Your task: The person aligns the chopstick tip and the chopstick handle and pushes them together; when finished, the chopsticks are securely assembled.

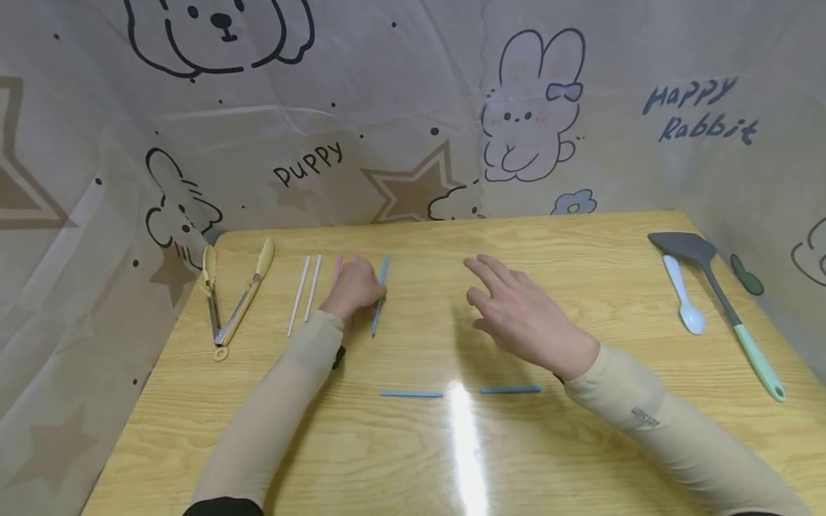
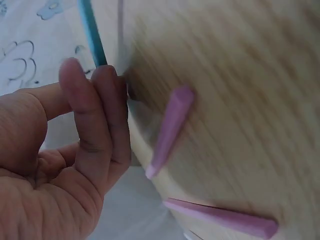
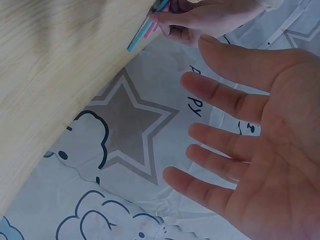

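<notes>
My left hand (image 1: 353,288) pinches a thin blue stick (image 1: 383,269) that stands nearly lengthwise at the back left. In the left wrist view the blue stick (image 2: 92,32) runs up from behind the fingertips, its held part hidden. Two pink sticks (image 2: 171,127) lie on the table beside that hand, partly covered by it in the head view. Further left lie two white sticks (image 1: 298,295) side by side. My right hand (image 1: 525,315) hovers over the table with fingers spread and holds nothing. Nearer to me, two blue sticks (image 1: 411,394) lie crosswise, a gap between them.
Tongs (image 1: 240,308) with cream tips lie spread at the table's left. A grey spatula (image 1: 723,294) with a mint handle and a pale blue spoon (image 1: 684,297) lie at the right. A printed cloth (image 1: 387,86) hangs behind the wooden table (image 1: 310,444).
</notes>
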{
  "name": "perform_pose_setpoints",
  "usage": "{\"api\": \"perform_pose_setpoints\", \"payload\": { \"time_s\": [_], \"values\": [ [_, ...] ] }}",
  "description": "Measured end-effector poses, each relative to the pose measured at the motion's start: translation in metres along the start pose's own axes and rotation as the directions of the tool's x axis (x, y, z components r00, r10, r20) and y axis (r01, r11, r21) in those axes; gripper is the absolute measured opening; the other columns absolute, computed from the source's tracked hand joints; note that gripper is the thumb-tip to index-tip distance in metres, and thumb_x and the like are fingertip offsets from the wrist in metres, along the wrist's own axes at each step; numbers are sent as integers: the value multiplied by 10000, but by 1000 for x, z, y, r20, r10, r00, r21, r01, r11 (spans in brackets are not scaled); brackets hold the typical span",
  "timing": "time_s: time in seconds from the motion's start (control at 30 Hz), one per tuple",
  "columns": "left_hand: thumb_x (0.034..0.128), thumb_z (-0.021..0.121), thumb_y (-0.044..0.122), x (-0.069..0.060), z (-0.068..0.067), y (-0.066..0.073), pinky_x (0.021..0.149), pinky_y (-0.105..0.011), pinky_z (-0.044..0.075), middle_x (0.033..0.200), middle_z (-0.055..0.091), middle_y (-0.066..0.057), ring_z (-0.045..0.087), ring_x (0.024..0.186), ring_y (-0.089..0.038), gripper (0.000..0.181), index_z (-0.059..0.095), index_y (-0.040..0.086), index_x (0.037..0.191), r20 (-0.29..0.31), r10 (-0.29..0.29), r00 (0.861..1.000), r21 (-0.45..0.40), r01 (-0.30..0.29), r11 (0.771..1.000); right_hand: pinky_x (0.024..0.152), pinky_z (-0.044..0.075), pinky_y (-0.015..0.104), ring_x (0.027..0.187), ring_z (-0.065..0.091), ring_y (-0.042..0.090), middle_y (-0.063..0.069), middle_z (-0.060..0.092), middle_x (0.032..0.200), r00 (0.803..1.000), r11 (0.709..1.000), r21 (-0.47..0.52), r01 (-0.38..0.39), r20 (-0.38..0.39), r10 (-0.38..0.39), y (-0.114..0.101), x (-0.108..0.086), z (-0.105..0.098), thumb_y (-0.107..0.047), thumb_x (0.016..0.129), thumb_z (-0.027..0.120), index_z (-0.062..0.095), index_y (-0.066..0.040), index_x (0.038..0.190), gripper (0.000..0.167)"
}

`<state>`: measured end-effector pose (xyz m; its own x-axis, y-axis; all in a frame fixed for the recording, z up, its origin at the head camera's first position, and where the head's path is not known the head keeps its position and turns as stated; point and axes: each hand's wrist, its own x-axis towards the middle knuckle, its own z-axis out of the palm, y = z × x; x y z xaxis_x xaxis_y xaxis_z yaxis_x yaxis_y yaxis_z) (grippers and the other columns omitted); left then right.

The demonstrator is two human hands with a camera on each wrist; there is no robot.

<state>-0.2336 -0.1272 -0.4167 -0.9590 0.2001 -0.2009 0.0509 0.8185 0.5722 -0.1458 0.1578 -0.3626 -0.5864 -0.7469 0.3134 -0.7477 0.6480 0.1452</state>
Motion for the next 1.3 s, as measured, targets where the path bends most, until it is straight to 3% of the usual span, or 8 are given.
{"api": "perform_pose_setpoints", "payload": {
  "time_s": [0.07, 0.17, 0.37, 0.6, 0.83, 1.1, 1.2, 1.3],
  "values": [
    [891, 655, 50, 3, -1, -1, 893, -280, 500, 528, 618, -80, 592, 448, -179, 357, 537, 59, 555, 5, -28, 1000, 22, 28, 999, 794, 528, 477, 1314, 399, 390, 251, 433, 1421, 1000, 1000, 5, -3, 0, 3, 0, 0, -1, -229, 745, 884, 594, -20, 912, 394],
    [890, 670, 58, 6, -2, -3, 1183, -405, 64, 519, 602, -65, 628, 483, -189, 320, 553, 51, 593, 6, -45, 999, 31, 45, 999, 790, 528, 478, 1313, 397, 391, 252, 430, 1424, 1000, 1000, 6, -7, 6, 7, 0, -1, -1, -236, 751, 880, 593, -25, 920, 394],
    [896, 675, 64, 6, -3, -2, 1163, -426, -83, 533, 607, -74, 648, 505, -196, 330, 544, 58, 593, 12, -70, 997, 26, 69, 997, 802, 528, 489, 1298, 413, 402, 257, 455, 1395, 1000, 1000, 5, -8, 16, 8, 0, -3, -2, -234, 746, 883, 591, -29, 921, 397],
    [911, 654, 73, 5, -4, -1, 1124, -438, 292, 543, 601, -70, 637, 495, -185, 294, 565, 44, 632, 21, -80, 997, 23, 79, 997, 800, 534, 489, 1262, 451, 401, 248, 500, 1338, 999, 1000, 23, -11, 38, 10, 0, -7, -1, -224, 747, 884, 614, -33, 973, 400],
    [991, 579, 195, -1, -6, -1, 1179, -456, 84, 455, 526, -58, 527, 383, -178, 473, 527, 52, 543, -27, -6, 1000, 62, 8, 998, 743, 543, 447, 1193, 496, 379, 230, 539, 1261, 999, 999, 44, -16, 30, 14, 1, -11, 1, -211, 743, 886, 618, -42, 980, 395],
    [996, 601, 189, -26, -8, 19, 1156, -505, 171, 474, 487, -5, 452, 371, -118, 292, 617, 23, 757, -108, 184, 977, 119, -172, 978, 693, 545, 419, 1069, 586, 344, 198, 590, 1202, 997, 995, 87, -41, 70, 34, -3, -15, 1, -207, 762, 871, 637, -47, 1025, 386],
    [994, 613, 220, -38, -7, 31, 794, -373, 526, 481, 460, 3, 399, 380, -99, 233, 651, 21, 878, -75, 251, 965, 156, -237, 959, 690, 552, 391, 912, 635, 292, 149, 631, 1105, 994, 990, 132, -38, 110, 24, -6, -18, 0, -194, 785, 851, 651, -41, 1063, 375],
    [994, 613, 282, -51, -3, 43, 433, -262, 367, 533, 494, 24, 420, 423, -87, 248, 655, 44, 940, -11, 298, 955, 187, -290, 938, 658, 552, 345, 763, 635, 220, 93, 648, 999, 986, 978, 208, -23, 168, -12, -9, -23, 0, -174, 814, 824, 657, -35, 1089, 349]
  ]
}}
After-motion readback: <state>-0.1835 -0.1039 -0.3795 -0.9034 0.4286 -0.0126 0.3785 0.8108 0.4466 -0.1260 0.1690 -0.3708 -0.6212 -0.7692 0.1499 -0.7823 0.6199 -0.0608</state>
